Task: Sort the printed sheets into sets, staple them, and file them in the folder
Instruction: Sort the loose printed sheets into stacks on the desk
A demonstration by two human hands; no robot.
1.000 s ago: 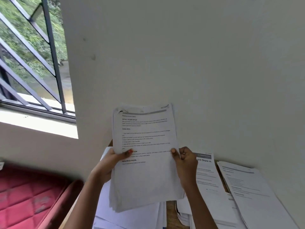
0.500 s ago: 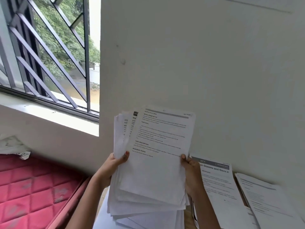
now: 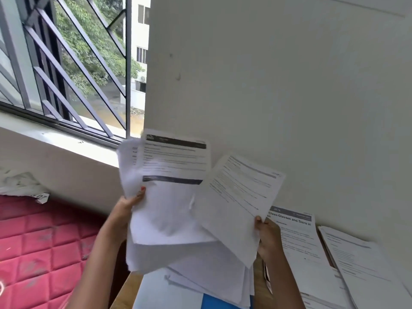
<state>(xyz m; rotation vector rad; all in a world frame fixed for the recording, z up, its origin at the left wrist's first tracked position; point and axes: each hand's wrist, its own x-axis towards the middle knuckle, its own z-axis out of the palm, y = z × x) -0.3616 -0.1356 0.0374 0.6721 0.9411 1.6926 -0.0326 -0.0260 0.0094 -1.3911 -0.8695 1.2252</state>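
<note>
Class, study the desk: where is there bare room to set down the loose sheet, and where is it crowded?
Only slivers of bare desk: one at its left edge nearest the red mattress, one between the middle pile and the titled pile. Elsewhere piles crowd it up to the wall.

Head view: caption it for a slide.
Left hand grips the stack of printed sheets; right hand pinches a single tilted sheet.

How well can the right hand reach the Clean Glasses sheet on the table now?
Probably yes: the right hand is just beside the Clean Glasses sheet, nothing lies between, but it pinches a loose sheet.
</note>
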